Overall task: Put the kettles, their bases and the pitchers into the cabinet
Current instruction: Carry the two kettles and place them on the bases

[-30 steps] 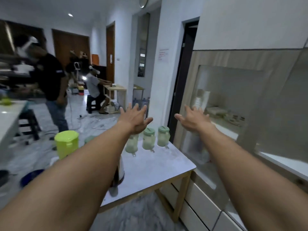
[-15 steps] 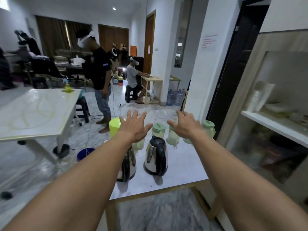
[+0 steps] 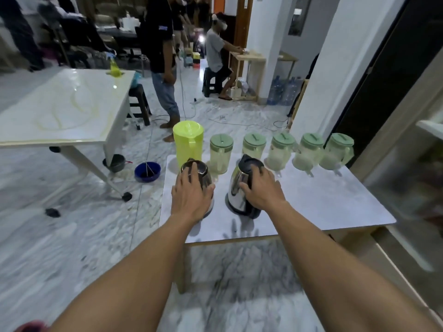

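Two steel kettles stand on a small grey-topped table [image 3: 330, 202]. My left hand [image 3: 191, 195] wraps the near side of the left kettle [image 3: 199, 171], hiding its handle and base. My right hand [image 3: 261, 188] grips the black handle of the right kettle [image 3: 239, 185], which sits on its black base [image 3: 242, 210]. Behind them stand a yellow-green pitcher [image 3: 188, 142] and a row of several pale pitchers with green lids [image 3: 282, 150]. The cabinet [image 3: 412, 164] is at the right, blurred.
A large white table [image 3: 64, 109] stands to the left, with a blue bowl [image 3: 147, 171] on the marble floor beside it. A person in a black shirt [image 3: 160, 56] stands beyond the pitchers and another sits at a far desk. Cables lie across the floor.
The view has tilted down toward the table. Both hands have dropped from open in the air onto the kettles, the left onto the left kettle, the right around the right kettle's handle.
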`<action>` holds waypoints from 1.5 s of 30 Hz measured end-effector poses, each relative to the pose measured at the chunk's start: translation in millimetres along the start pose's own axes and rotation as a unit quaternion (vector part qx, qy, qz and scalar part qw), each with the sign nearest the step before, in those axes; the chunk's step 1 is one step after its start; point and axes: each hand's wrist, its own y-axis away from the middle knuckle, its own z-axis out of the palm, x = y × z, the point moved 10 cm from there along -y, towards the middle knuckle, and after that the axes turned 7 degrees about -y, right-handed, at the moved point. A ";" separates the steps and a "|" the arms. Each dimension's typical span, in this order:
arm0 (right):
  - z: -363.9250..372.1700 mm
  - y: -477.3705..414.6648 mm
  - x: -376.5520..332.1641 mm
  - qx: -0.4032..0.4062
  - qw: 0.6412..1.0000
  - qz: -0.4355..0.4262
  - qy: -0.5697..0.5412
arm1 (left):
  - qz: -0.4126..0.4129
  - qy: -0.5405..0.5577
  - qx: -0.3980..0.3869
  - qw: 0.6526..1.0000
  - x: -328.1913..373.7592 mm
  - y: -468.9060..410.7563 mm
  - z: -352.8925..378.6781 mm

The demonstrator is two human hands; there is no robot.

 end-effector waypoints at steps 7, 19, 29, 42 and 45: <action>55.5 -2.2 48.9 0.027 0.990 0.074 -0.117 | -0.156 0.091 0.012 0.984 -44.2 17.5 59.0; 111.7 -30.1 110.6 0.043 0.844 0.214 -0.489 | -0.313 0.358 -0.016 0.880 -68.1 -5.1 117.8; 97.5 -34.6 111.6 0.142 0.854 0.222 -0.448 | -0.315 0.341 0.038 0.885 -65.3 2.2 110.0; -12.2 4.3 72.1 0.192 0.855 0.175 -0.448 | -0.233 0.362 0.091 0.898 -7.6 -5.0 -13.0; -51.4 16.6 59.0 0.216 0.855 0.161 -0.443 | -0.196 0.359 0.102 0.907 12.1 -12.0 -53.3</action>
